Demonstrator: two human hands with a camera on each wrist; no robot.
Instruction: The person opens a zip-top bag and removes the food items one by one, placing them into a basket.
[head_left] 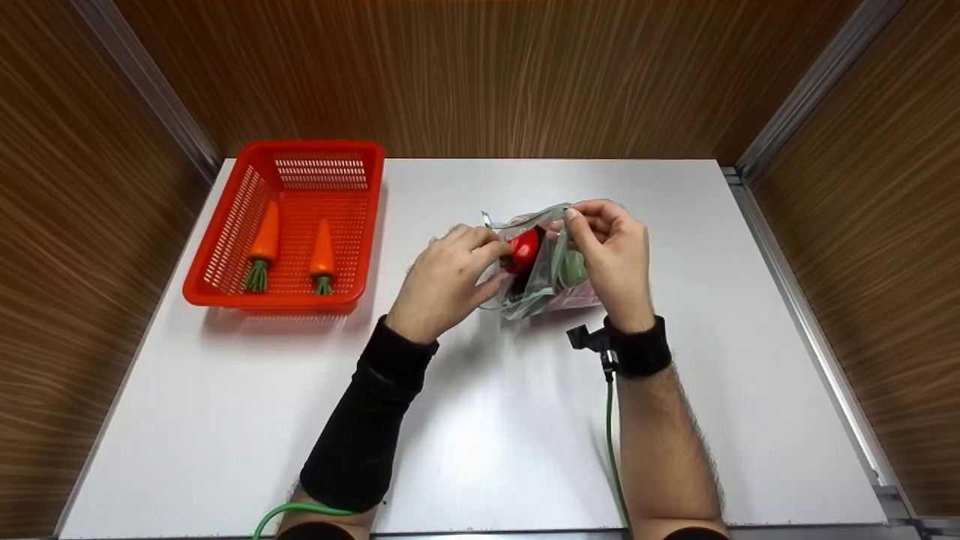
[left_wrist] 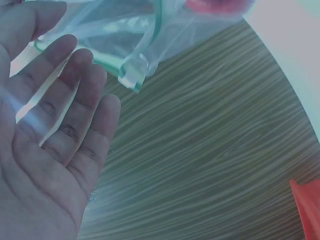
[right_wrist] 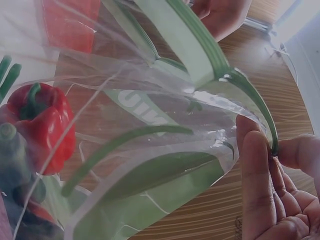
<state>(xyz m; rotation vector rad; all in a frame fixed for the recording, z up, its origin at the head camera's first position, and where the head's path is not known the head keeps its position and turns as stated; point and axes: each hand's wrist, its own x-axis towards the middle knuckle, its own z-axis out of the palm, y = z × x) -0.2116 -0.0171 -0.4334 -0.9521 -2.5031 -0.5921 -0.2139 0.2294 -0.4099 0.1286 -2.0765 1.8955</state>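
A clear zip bag (head_left: 534, 304) with green edging lies in the middle of the table, its mouth spread towards the left. My right hand (head_left: 616, 251) pinches the bag's green-edged rim between thumb and fingers. At the mouth is my left hand (head_left: 454, 281), its fingers loosely extended beside a red bell pepper (head_left: 523, 251). In the left wrist view those fingers (left_wrist: 67, 130) are spread and relaxed next to the bag's zip end. Through the plastic, the right wrist view shows the bell pepper (right_wrist: 42, 127) and a dark vegetable (right_wrist: 20, 160) whose kind I cannot tell.
On the left of the white table (head_left: 487, 450) stands a red plastic basket (head_left: 352, 300). Inside it lie two carrots, one left (head_left: 265, 236) and one right (head_left: 322, 251). Wood-grain panels (head_left: 465, 75) enclose the back and sides. A green cable (head_left: 611, 442) runs from the right wrist.
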